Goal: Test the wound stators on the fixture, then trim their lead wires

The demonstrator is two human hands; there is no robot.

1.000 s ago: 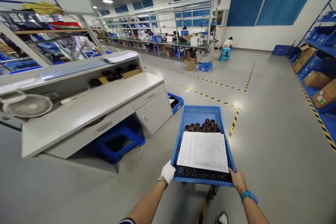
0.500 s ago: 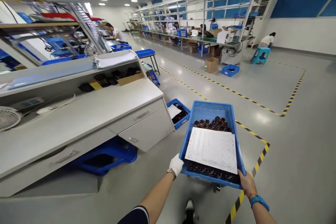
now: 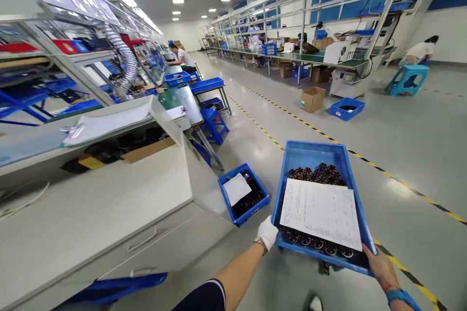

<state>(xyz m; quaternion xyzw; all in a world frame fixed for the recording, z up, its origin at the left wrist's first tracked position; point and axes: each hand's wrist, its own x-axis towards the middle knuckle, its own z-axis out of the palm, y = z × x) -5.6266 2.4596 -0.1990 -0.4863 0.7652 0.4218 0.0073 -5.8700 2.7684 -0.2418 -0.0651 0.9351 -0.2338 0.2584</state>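
Observation:
A blue plastic bin is held out in front of me by its two near corners. My left hand, in a white glove, grips the left rim. Bare and with a blue band at the wrist, my right hand is wrapped round the right rim, thumb on top. Inside the bin lie many round, dark parts with copper-coloured windings. A printed sheet of paper lies over the middle of them. A wheel shows under the bin's near edge.
On the floor left of my bin stands another blue bin with dark parts and paper. A pale cabinet desk fills the left. Ahead are a cardboard box, a blue bin and floor tape. People sit at work farther off.
I have moved forward, with the bin still in both hands. The desk now reaches closer on the left, and the other floor bin appears nearer and more fully in view.

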